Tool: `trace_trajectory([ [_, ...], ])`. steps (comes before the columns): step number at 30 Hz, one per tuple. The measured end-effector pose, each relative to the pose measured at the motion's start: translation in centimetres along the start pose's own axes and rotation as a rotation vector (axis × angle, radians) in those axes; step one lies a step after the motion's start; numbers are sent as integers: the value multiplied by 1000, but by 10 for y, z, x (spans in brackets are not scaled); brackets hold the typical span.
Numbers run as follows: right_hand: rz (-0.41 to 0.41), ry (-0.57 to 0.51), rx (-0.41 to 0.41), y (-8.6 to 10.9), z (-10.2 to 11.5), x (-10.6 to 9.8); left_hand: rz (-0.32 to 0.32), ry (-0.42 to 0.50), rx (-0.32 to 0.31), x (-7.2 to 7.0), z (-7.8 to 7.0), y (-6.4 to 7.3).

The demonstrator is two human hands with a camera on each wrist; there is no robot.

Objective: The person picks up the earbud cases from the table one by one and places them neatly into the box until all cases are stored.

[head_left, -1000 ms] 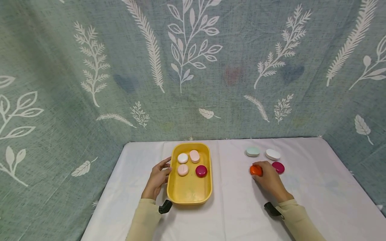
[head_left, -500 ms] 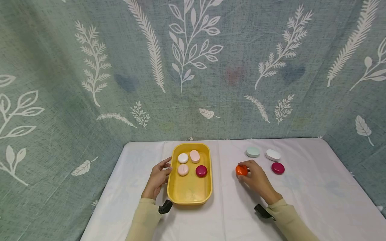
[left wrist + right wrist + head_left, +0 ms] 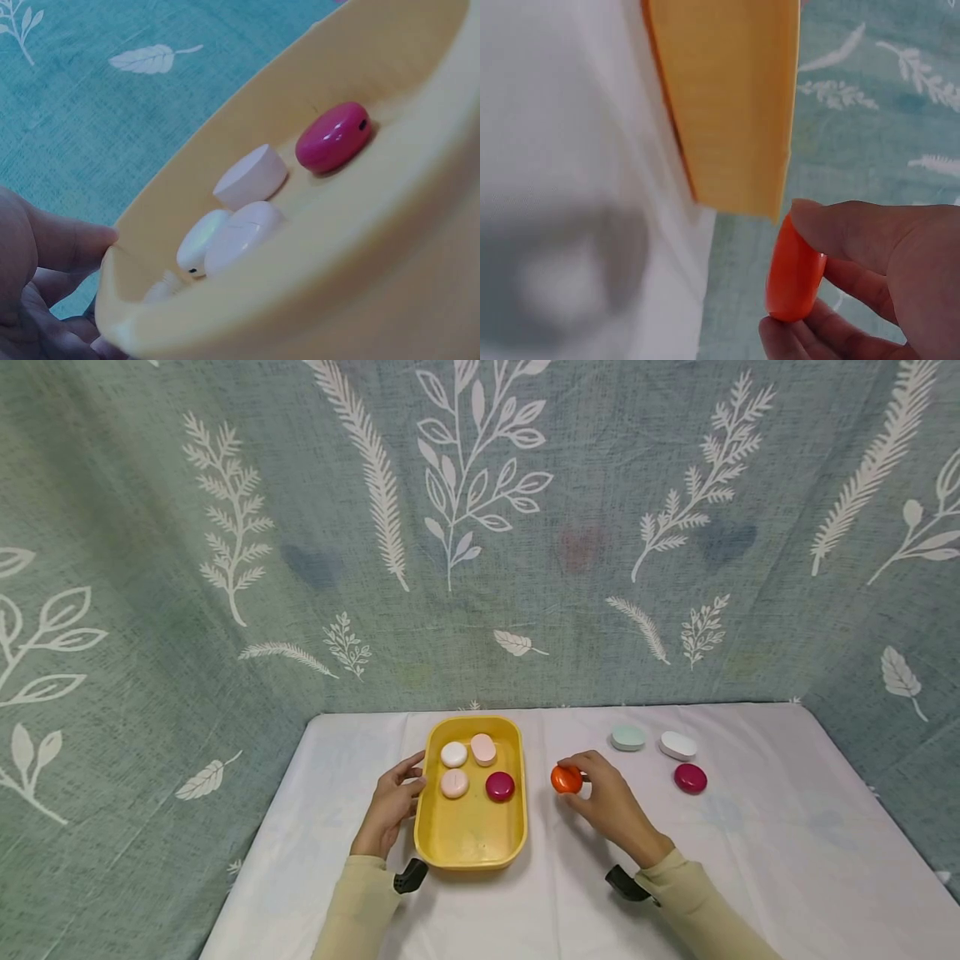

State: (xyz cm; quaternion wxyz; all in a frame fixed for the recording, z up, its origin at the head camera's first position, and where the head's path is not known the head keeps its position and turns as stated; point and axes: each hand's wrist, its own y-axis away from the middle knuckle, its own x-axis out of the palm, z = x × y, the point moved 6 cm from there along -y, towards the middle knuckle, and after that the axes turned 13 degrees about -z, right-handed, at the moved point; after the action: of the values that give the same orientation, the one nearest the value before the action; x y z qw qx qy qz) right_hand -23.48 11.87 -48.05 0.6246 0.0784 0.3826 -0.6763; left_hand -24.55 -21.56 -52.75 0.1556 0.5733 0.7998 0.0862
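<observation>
My right hand (image 3: 613, 797) pinches a glossy orange rounded disc (image 3: 566, 779) between thumb and fingers, just right of the yellow tray (image 3: 471, 852). In the right wrist view the orange disc (image 3: 795, 270) stands on edge, thumb on top and fingers beneath. My left hand (image 3: 390, 806) is at the tray's left side, its fingertips at the rim. Inside the tray lie a magenta disc (image 3: 500, 787), a white disc (image 3: 453, 754), a pale pink round piece (image 3: 454, 783) and a pale pink oval piece (image 3: 483, 749). Small dark slots mark the magenta and white discs in the left wrist view.
Right of the tray on the white-covered table (image 3: 525, 910) lie a pale green oval piece (image 3: 627, 738), a white oval piece (image 3: 678, 745) and another magenta disc (image 3: 690, 778). A green leaf-patterned cloth (image 3: 480, 635) hangs behind the table and at its sides.
My right hand has carried the orange disc leftward, from near the right-hand pieces to beside the tray. The left hand and tray have stayed in place.
</observation>
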Motion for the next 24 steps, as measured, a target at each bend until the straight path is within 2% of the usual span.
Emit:
trace_trajectory([
  [10, 35, -58, 1, -4, 22, 15, 15, -2, 15, 0, -2, 3],
  [24, 91, -150, -54, -13, 53, 43, 7, -2, 3, 1, -1, 2],
])
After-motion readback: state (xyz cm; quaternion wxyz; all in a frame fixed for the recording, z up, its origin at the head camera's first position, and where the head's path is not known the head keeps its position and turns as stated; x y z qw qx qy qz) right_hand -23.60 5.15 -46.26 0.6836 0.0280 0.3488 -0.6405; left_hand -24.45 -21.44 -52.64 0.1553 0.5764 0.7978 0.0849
